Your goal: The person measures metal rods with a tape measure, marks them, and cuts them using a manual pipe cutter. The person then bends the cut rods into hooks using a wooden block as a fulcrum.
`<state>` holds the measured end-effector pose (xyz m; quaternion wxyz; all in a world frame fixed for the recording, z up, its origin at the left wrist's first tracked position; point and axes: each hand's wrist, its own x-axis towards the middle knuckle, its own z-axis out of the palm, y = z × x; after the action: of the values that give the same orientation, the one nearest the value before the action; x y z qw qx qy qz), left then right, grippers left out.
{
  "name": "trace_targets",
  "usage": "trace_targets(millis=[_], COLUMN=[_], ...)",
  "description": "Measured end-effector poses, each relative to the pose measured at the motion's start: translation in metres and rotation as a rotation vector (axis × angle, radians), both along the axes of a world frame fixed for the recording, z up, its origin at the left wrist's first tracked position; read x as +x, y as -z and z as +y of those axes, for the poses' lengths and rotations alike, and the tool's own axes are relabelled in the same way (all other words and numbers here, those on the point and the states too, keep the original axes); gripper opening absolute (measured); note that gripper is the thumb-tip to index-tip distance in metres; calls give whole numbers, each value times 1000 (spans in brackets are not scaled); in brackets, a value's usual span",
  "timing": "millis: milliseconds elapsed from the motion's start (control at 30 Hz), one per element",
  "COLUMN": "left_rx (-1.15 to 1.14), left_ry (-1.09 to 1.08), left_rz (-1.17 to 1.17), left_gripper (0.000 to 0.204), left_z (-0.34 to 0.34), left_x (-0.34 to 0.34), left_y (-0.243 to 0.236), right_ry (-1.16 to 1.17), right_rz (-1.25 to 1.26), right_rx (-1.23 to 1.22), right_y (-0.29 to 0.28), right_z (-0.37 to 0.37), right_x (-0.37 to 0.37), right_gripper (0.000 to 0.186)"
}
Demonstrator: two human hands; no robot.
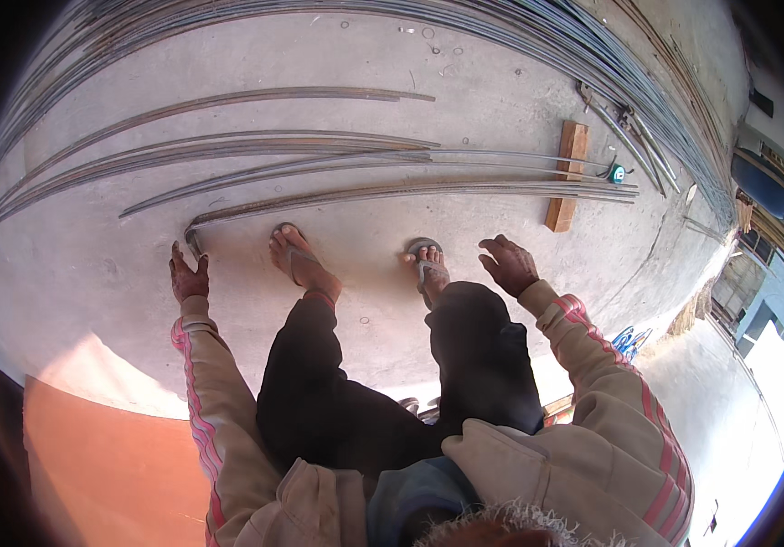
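Crosswise, a bundle of steel rods lies just beyond my sandalled feet, its right end across a wooden block on the concrete floor. My left hand, fingers parted and empty, is near the bundle's bent left end; my right hand is loosely open, also empty.

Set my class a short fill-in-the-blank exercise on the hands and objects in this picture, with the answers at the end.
1. The left hand is close to the ____ end of the nearest rod bundle.
2. The right hand is holding ____.
3. In the picture, the teal tape measure lies to the ____ of the wooden block.
4. The light-coloured sleeves have ____ stripes.

Missing words: left; nothing; right; pink.
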<state>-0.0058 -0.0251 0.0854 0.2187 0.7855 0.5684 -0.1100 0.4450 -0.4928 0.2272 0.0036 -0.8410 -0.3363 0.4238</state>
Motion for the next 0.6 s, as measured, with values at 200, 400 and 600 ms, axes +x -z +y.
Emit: trace_targets(millis=[200,400,600], left_rx=[-359,-498,-520], left_ry=[-54,45,-49], left_rz=[-39,92,-90], left_gripper=[53,45,39], left_z=[-154,-305,-337], left_x=[-40,-48,52], left_y=[-141,-291,-350], right_ry=[194,440,721], right_rz=[197,300,270], right_rx=[-498,-338,-129], right_y=[-124,-218,-240], right_z=[-184,-246,-295], right_x=[-57,-70,-40], right_gripper=[27,24,24])
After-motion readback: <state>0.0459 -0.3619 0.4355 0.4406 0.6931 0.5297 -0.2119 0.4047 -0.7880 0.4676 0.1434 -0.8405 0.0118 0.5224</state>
